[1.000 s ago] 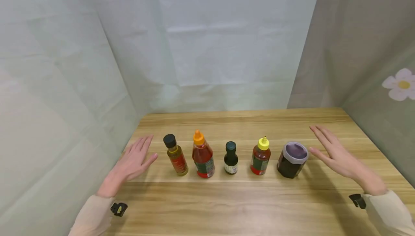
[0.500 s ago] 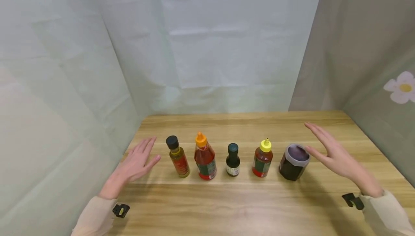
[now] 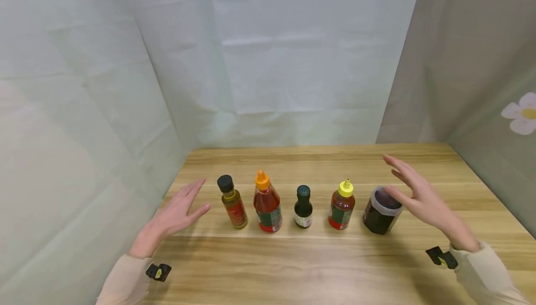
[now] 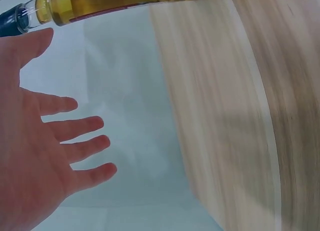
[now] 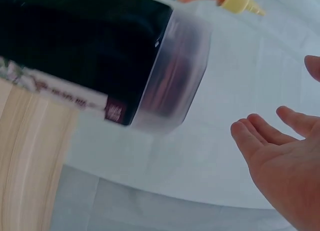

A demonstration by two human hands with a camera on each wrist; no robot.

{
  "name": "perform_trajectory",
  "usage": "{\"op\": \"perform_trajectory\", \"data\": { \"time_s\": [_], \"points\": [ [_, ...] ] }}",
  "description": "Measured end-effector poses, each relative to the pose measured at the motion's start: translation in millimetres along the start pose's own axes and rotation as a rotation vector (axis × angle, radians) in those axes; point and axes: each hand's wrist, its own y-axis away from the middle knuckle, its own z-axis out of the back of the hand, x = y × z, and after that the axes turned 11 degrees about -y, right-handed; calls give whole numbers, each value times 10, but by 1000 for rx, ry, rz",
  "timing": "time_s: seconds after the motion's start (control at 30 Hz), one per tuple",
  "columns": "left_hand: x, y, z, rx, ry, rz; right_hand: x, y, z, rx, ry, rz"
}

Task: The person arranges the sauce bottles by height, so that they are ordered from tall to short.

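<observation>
My right hand hovers just over the right side of a dark jar with a translucent lid, fingers spread and slightly bent, holding nothing. In the right wrist view, a gap shows between the fingertips and the jar's lid. To the left of the row, my left hand is held up with its fingers extended, beside a black-capped oil bottle. That bottle's yellow body passes above the thumb in the left wrist view. Neither hand grips anything.
Between the oil bottle and the jar stand an orange-capped red sauce bottle, a small dark bottle and a yellow-capped squeeze bottle. All are upright on the wooden table. Pale cloth hangs behind and at the sides.
My right hand has moved left, from beside the jar to over its right side, and its fingers bend a little more. My left hand stays nearly still; the head view shifts slightly.
</observation>
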Motion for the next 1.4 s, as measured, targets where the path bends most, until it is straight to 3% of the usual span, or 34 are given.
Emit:
{"op": "perform_trajectory", "data": {
  "time_s": [0.17, 0.43, 0.67, 1.03, 1.4],
  "points": [
    [-48, -2, 22, 1, 76, 0, 58, -47, -86, -30, -77, 50],
    [-147, -23, -32, -69, 281, -85, 121, -110, -201, -147, -176, 133],
    [-165, -11, -92, -88, 438, -99, 176, -207, -354, -104, -221, 149],
    [-226, -49, -186, -220, 636, -144, 282, -349, -603, -48, -235, 149],
    [-283, -108, -331, -227, 681, -86, 335, -494, -886, -38, -119, 59]
  ]
}}
